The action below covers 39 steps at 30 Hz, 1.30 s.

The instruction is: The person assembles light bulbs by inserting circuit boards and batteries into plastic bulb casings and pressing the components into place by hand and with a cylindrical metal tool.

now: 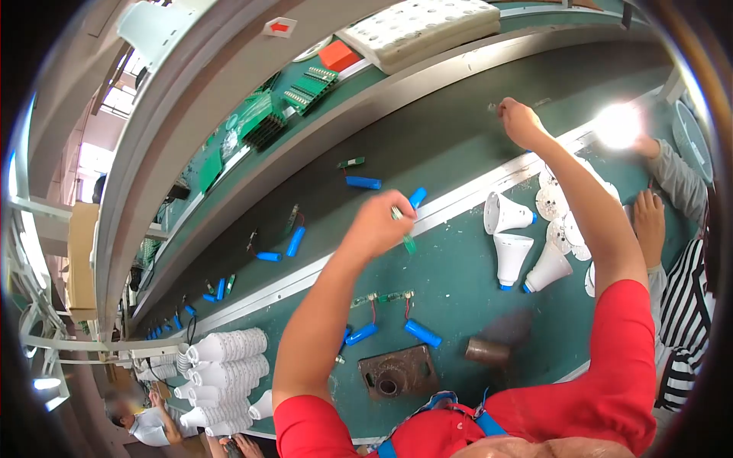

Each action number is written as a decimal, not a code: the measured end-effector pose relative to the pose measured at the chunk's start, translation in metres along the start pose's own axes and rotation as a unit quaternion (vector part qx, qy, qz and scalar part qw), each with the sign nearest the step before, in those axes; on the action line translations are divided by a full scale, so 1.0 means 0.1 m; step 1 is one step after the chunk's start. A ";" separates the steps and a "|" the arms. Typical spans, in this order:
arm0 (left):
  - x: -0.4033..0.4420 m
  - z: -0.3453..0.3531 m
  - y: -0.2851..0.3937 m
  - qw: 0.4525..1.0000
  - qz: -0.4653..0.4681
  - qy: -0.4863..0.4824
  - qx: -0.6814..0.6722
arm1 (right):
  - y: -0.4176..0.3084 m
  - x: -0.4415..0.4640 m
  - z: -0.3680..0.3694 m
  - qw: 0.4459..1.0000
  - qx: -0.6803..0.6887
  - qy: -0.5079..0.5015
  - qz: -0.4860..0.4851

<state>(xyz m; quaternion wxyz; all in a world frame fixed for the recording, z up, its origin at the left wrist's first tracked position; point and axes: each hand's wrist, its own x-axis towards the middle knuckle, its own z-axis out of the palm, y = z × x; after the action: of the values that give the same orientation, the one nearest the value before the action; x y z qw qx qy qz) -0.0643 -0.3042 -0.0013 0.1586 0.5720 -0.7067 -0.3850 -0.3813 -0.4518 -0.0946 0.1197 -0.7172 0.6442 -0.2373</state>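
Observation:
My left hand (pixel 379 224) is closed round a green circuit board (pixel 410 243), whose end sticks out below the fingers. A blue battery (pixel 418 197) shows just past that hand; whether it is wired to the held board is hidden. Out over the dark conveyor belt (pixel 458 126), my right hand (pixel 521 124) has its fingers drawn together beside a small pale item. What it grips, if anything, I cannot make out. In front of me, blue batteries (pixel 423 333) wired to small circuit boards (pixel 395 296) lie on the green bench (pixel 450 298).
White lamp housings (pixel 513 256) and round white discs (pixel 551 202) lie at right. A brown metal block with a ring (pixel 398 372) and a metal cylinder (pixel 487 352) sit near me. Stacked housings (pixel 227 374) stand left. Beside a lit lamp (pixel 618 126) is a co-worker's hand (pixel 649 221).

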 end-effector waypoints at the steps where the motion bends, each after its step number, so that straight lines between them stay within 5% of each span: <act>1: -0.13 0.06 0.03 0.994 -0.074 -0.061 -0.048 | -0.11 -0.10 -0.07 0.995 0.091 0.023 -0.024; 4: -0.50 0.46 -0.16 0.946 -0.162 -0.075 -0.270 | -0.74 -0.49 -0.62 0.893 0.388 -0.174 0.145; 6: -0.80 0.67 -0.13 0.948 -0.168 -0.079 -0.259 | -0.96 -0.76 -0.78 0.876 0.428 -0.189 0.119; 9: -1.17 0.94 -0.26 0.976 -0.110 -0.118 -0.146 | -1.26 -1.09 -0.98 0.853 0.461 -0.222 0.101; 11: -1.32 0.92 -0.19 0.990 0.011 -0.116 -0.076 | -1.39 -1.27 -1.08 0.855 0.455 -0.240 0.057; 15: -1.15 0.44 0.08 0.985 0.124 -0.061 0.107 | -1.58 -1.55 -1.20 0.854 0.446 -0.264 0.041; 16: -1.00 0.18 0.29 0.991 -0.046 -0.114 -0.043 | -1.59 -1.61 -1.20 0.857 0.439 -0.266 0.036; 19: -0.15 0.03 -0.50 0.949 0.142 0.182 0.216 | -1.62 -1.78 -1.19 0.864 0.414 -0.286 0.025; 22: 0.35 0.00 -0.77 0.848 0.146 0.274 0.430 | -1.66 -1.96 -1.13 0.858 0.414 -0.298 0.066; 26: 0.59 -0.01 -0.90 0.910 0.069 0.162 0.375 | -1.72 -2.16 -1.25 0.853 0.423 -0.299 0.056; 33: -0.27 0.21 -0.85 0.912 0.197 0.160 0.323 | -1.55 -2.45 -1.21 0.857 0.455 -0.233 0.068; 39: -0.25 0.18 -0.81 0.952 0.079 0.134 0.264 | -1.62 -2.75 -1.35 0.855 0.476 -0.197 0.060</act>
<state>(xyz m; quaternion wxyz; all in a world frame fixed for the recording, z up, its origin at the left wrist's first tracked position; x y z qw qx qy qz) -0.0132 -0.2785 -0.0670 0.1251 0.5822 -0.7981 -0.0913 -0.3236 -0.1407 0.0474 0.5851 -0.5644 0.4568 -0.3612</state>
